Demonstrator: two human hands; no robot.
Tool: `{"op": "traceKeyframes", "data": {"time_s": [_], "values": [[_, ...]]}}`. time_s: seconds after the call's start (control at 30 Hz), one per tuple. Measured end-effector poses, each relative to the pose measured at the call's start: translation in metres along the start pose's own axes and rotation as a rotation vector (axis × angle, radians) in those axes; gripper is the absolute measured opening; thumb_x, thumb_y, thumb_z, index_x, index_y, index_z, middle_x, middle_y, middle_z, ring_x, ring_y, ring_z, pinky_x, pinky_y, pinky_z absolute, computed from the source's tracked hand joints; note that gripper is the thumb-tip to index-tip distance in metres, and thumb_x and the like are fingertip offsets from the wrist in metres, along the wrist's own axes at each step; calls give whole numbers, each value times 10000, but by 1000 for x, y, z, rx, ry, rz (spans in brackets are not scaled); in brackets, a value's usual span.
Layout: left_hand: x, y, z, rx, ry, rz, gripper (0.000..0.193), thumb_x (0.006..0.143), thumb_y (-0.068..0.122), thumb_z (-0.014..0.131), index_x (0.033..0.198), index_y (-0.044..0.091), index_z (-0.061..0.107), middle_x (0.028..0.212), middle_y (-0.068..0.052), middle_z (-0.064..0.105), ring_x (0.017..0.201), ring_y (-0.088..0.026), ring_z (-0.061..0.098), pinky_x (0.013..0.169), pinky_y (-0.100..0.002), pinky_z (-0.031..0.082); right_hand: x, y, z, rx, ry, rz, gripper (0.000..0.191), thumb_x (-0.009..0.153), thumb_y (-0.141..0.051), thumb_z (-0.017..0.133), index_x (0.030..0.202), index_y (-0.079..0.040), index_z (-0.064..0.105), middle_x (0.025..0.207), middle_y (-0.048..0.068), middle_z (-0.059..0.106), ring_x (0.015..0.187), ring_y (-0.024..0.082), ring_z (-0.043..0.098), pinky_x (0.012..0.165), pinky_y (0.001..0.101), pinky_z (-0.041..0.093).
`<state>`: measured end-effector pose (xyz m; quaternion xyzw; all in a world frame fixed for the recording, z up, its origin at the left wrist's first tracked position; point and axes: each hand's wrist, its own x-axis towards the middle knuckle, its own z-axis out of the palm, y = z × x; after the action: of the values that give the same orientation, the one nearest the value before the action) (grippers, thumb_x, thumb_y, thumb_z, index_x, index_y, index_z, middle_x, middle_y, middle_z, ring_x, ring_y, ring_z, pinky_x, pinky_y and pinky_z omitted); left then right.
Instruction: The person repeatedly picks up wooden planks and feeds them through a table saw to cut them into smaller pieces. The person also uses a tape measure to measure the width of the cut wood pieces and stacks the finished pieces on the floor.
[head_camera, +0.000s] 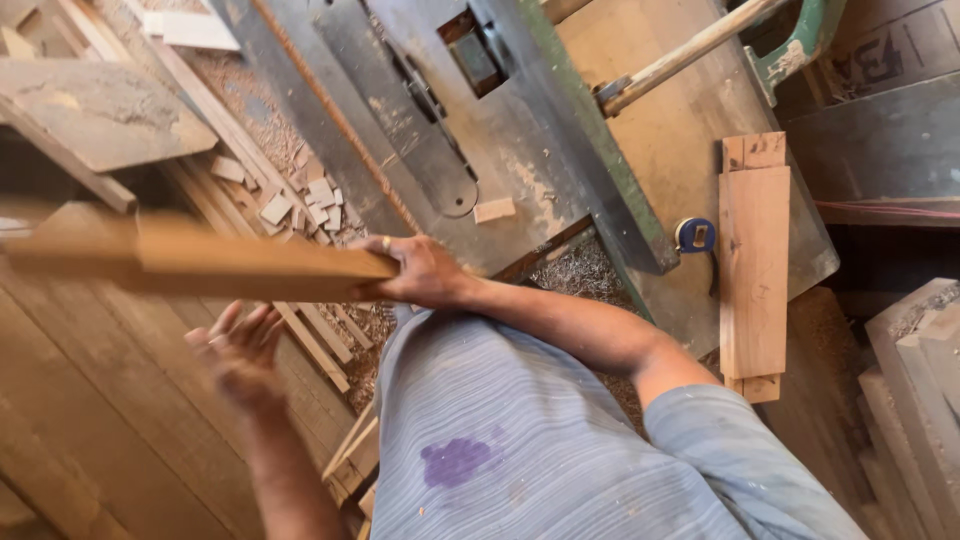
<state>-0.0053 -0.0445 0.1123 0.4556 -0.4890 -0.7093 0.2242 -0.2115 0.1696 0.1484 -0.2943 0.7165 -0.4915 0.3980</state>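
Wooden plank (200, 262) is gripped at its near end by the right hand (425, 270), lifted beside the saw table (520, 170); left hand (240, 350) open below it, not yet holding

Plank (200, 262) held crosswise at left, end in right hand (420, 272); left hand (240, 350) just below it, apart. Saw bench (520, 170) beyond the hands. Boards (754, 265) stacked on bench at right, tape measure (695, 235) just left of them. Offcuts (300, 195) heaped left of bench.
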Motion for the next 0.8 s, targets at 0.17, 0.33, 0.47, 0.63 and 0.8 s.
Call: {"op": "traceKeyframes", "data": {"time_s": [0.17, 0.33, 0.47, 0.63, 0.8], "values": [[-52, -29, 38, 341, -184, 619, 671, 1114, 613, 357, 1337, -6, 493, 1220, -224, 619, 1128, -304, 545, 950, -421, 461, 9, -11, 34, 830, -96, -145, 565, 890, -212, 852, 1341, -20, 571, 1232, 102, 700, 1166, 192, 658, 1032, 376, 541], [-78, -38, 18, 740, 77, 306, 701, 942, 711, 532, 1215, 78, 657, 838, -79, 723, 763, -208, 740, 643, -350, 606, -24, 22, 39, 761, -24, 47, 596, 873, -243, 834, 1346, 36, 601, 1237, 133, 701, 1168, 225, 664, 1011, 396, 549], [-81, -32, 14, 918, -19, 221, 597, 908, 694, 625, 1066, 133, 754, 784, -99, 747, 741, -198, 742, 656, -377, 596, -61, 52, 39, 870, -8, 425, 652, 852, -403, 778, 1354, -35, 583, 1208, 91, 703, 1130, 235, 678, 940, 409, 598], [-72, -8, 50, 1336, -289, 244, 558, 935, 685, 600, 1106, 176, 752, 803, -98, 754, 721, -238, 718, 685, -427, 561, -96, 94, 43, 1103, 66, 593, 766, 885, -672, 580, 1376, -84, 587, 1153, 103, 733, 1014, 219, 702, 822, 424, 605], [-73, 42, 23, 1459, -253, -152, 492, 929, 645, 570, 1172, 249, 733, 859, -96, 768, 773, -272, 735, 747, -447, 569, -87, 111, 75, 990, -203, 659, 820, 922, -709, 532, 1386, -41, 630, 1213, 221, 717, 1023, 311, 724, 894, 409, 594]]}}
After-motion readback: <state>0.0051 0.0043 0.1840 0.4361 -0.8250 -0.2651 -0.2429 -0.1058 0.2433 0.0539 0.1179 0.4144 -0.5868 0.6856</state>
